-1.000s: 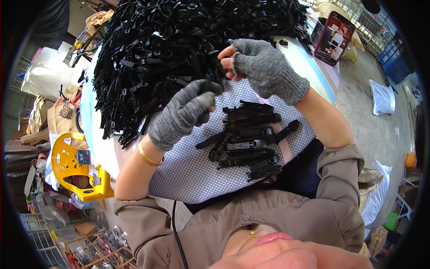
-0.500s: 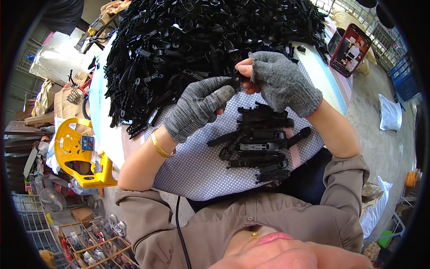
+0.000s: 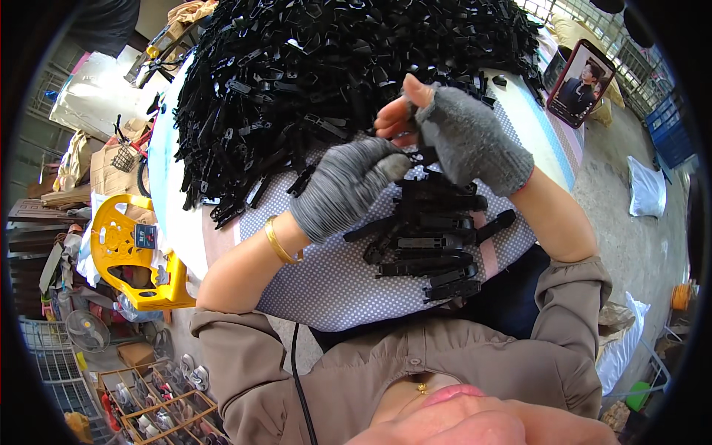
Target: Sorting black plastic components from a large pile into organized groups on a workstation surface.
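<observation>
Presently | black part [image 3: 425,155]: between hands [image 3: 343,190] | black pile [image 3: 334,67]: just beyond

My left hand [image 3: 348,185] and right hand [image 3: 471,137]: knitted cloth gloves [image 3: 330,200], matt, slightly fuzzy. Heaped black pieces [image 3: 297,74], upper centre: plastic-looking, glossy. Row of black pieces [image 3: 434,243], centre: likewise. My bangle [image 3: 277,241]: smooth, shiny gold-toned metal. My shirt [image 3: 482,363]: matt brown cloth. Chair [image 3: 180,285], left of frame: smooth yellow plastic, glossy.
</observation>
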Demonstrator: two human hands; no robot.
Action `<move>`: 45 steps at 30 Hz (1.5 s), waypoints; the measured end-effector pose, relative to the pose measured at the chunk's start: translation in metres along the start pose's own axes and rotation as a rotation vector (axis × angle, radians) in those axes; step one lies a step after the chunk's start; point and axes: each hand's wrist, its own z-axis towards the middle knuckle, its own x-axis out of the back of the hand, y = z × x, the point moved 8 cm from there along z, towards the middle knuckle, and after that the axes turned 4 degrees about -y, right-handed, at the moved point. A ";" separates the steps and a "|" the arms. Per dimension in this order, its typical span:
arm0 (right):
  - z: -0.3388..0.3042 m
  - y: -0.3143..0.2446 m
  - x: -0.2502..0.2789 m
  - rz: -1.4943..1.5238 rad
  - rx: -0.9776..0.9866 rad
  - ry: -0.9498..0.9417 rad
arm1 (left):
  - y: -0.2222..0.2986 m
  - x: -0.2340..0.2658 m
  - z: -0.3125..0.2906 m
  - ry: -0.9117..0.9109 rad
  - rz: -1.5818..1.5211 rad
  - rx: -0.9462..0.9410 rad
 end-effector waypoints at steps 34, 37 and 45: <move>0.013 -0.017 0.072 -0.993 0.118 0.364 | -0.007 -0.004 0.039 0.026 1.152 0.049; 0.003 -0.012 0.035 -0.913 0.065 0.115 | -0.021 0.002 0.034 0.075 1.216 0.031; -0.010 0.010 0.008 -1.262 -0.223 -0.284 | -0.012 0.020 0.022 0.093 0.879 -0.135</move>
